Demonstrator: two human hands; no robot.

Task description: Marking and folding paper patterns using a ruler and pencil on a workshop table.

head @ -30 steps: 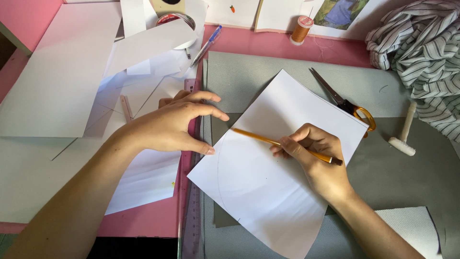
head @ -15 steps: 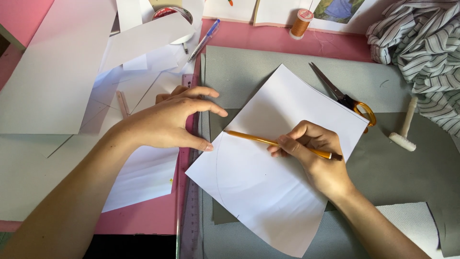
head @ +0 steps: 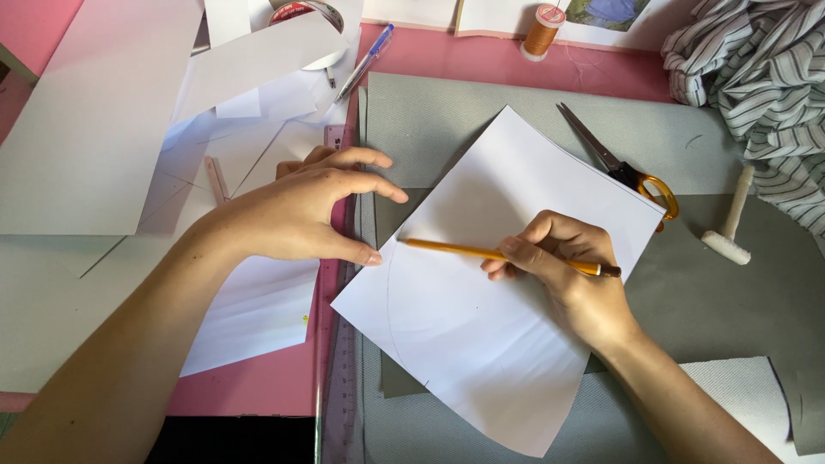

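**A:** Starting nearest me, I see the white paper sheet (head: 481, 318) lying tilted on grey fabric (head: 687, 301), with a faint curved pencil line near its left edge. What's the right hand doing?

**B:** The right hand (head: 567, 275) is clenched around a yellow pencil (head: 481, 252), fingers pinching the shaft, the tip pointing left and touching the sheet close to that curved line.

**A:** And the left hand (head: 301, 210)?

**B:** Released, holding nothing; its fingertips press down at the sheet's left edge, over a clear ruler (head: 339, 344) that runs along the fabric's border (the thumb sits just beside the pencil tip).

**A:** Farther out I spot orange-handled scissors (head: 623, 167) partly tucked under the sheet's upper right corner, and a white mallet-like tool (head: 730, 232) to their right.

**B:** Beyond those: loose paper pieces (head: 103, 112) at left, a blue pen (head: 365, 62), a tape roll (head: 301, 13), an orange thread spool (head: 543, 30), and striped cloth (head: 765, 69) in the far right corner.
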